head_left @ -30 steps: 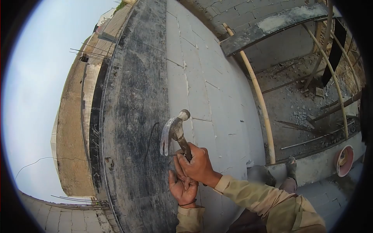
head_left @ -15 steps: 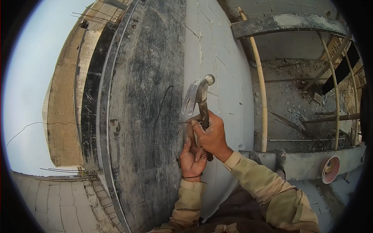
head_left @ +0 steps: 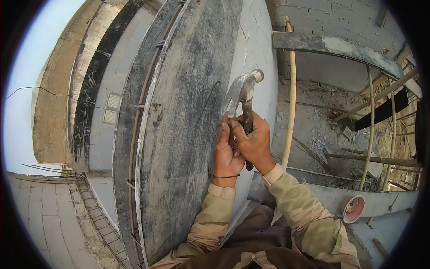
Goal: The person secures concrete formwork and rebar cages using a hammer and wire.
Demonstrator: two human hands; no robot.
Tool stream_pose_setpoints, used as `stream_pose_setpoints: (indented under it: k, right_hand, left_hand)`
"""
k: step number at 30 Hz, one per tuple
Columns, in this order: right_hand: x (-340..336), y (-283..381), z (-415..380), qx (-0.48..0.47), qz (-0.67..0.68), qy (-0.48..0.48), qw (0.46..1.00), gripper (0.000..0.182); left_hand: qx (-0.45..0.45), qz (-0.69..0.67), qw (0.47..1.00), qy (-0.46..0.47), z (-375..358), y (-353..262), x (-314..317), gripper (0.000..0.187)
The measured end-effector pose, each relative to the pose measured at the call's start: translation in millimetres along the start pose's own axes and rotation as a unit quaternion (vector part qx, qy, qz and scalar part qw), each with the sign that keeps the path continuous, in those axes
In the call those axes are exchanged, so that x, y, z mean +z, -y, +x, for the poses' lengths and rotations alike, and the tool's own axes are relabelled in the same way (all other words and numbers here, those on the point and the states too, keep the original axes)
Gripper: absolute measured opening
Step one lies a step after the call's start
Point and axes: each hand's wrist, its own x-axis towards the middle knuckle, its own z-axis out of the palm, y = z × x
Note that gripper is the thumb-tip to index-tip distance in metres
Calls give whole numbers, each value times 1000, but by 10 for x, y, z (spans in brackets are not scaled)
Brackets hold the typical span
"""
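My right hand [head_left: 255,142] is wrapped round the dark handle of a claw hammer [head_left: 246,95], just below its head. The hammer stands nearly upright, its claw toward the left and its round face at the upper right. Beside it, my left hand [head_left: 227,154] is raised with palm partly showing, thumb and fingers pinched together against the right hand's fingertips. Whatever lies between those fingertips is too small and covered to make out. Both hands are in front of a dark, scuffed formwork board [head_left: 188,98], close to its border with a pale block wall [head_left: 255,40].
A long rod [head_left: 136,116] is tied along the board's outer left edge. On the right stand bamboo poles [head_left: 292,89] and a concrete beam [head_left: 336,47] above rubble-strewn ground [head_left: 309,112]. A pink bucket [head_left: 353,209] is at the lower right. Rebar [head_left: 96,210] runs at lower left.
The view has swung, showing more of the board's outer edge and the rod there. Both hands stay together with the hammer; the thin nail-like piece seen at the fingertips before is now hidden.
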Motion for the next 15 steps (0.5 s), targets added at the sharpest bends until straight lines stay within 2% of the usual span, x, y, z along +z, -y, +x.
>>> stream_pose_setpoints:
  k: [3, 6, 10, 12, 13, 15]
  right_hand:
    - [26, 129, 3, -61, -55, -12, 997, 16]
    - [54, 127, -5, -82, -86, -16, 993, 15]
    - [-47, 313, -23, -78, -75, 33, 994, 20]
    - [-228, 322, -112, -201, -187, -16, 961, 28]
    - [-354, 303, -228, -134, -202, -10, 970, 36]
    - [-542, 259, -426, -85, -113, -9, 990, 38]
  left_hand:
    - [16, -31, 999, 12, 23, 46, 28, 49]
    - [12, -70, 997, 26, 58, 65, -34, 48]
    - [6, -101, 994, 50, 75, 65, -132, 45]
    - [31, -81, 996, -27, 77, 63, -3, 41]
    - [49, -51, 995, -68, 45, 19, 106, 33]
    - [47, -74, 995, -53, 59, 39, 25, 32]
